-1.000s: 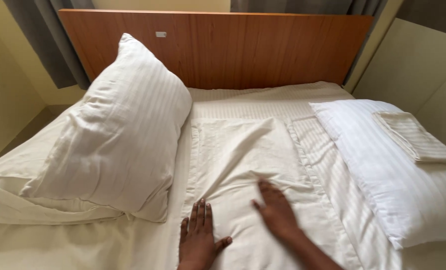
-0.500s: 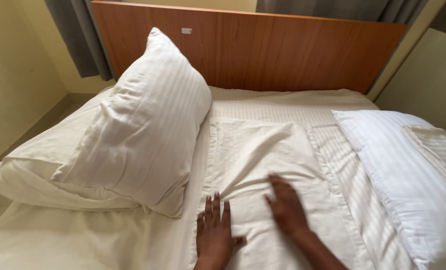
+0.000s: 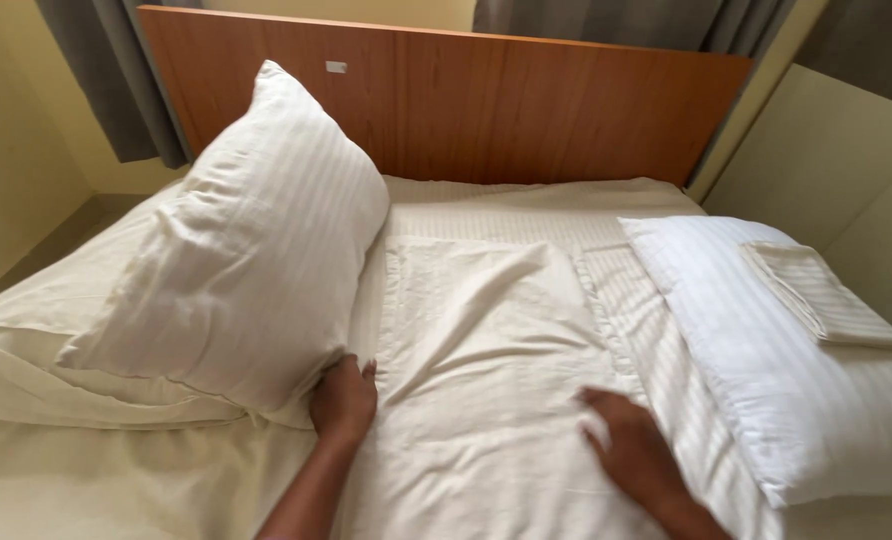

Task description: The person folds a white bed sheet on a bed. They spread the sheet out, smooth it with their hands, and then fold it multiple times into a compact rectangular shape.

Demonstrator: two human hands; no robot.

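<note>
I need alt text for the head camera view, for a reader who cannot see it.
Two bare hands press flat on a cream pillowcase spread on a bed: the left hand beside a propped white pillow, the right hand near another pillow carrying a folded cloth. A wooden headboard stands behind.

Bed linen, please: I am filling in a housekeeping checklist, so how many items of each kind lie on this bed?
Pillows: 3, the leaning pillow, the flat pillow under it, the right pillow
Flat pillowcase under both hands: 1
Folded striped cloth: 1
Total: 5
</note>
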